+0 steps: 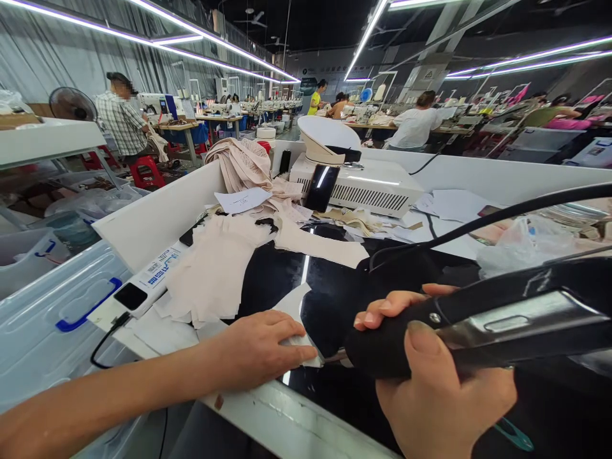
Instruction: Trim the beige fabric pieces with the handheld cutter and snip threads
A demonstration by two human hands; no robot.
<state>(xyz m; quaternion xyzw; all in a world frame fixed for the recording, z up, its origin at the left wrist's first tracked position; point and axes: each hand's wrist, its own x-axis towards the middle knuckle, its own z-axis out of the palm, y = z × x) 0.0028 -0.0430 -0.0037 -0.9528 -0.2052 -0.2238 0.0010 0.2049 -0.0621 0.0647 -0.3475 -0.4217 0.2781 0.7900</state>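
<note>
Right hand is nearest the camera, wrapped around a black handheld tool with its rounded nose aimed toward the left hand. Thumb is laid on the near side by a metal plate, fingers curled round the far side; likely gripped that way so the nose can be steered. Black cable is arched above the tool, presumably so nothing gets dragged.

White piece is pinned by the left hand on the glossy black surface, near the white front edge. Left fingers are bent and held close together, pressed down on it; whether it is also pinched can't be told, underside hidden. Pressure there is probably meant to flatten it and stop sliding.

Piece lies under the fingers: one end sticks out beyond the knuckles, away from the body, and a corner shows by the thumb tip. Thin metal tip of the tool is pointed at that corner, just beside it; contact can't be confirmed.

Cream stack is placed left of the piece, seemingly for short reach. Phone is propped before a white vented box, probably for hands-free viewing.
</note>
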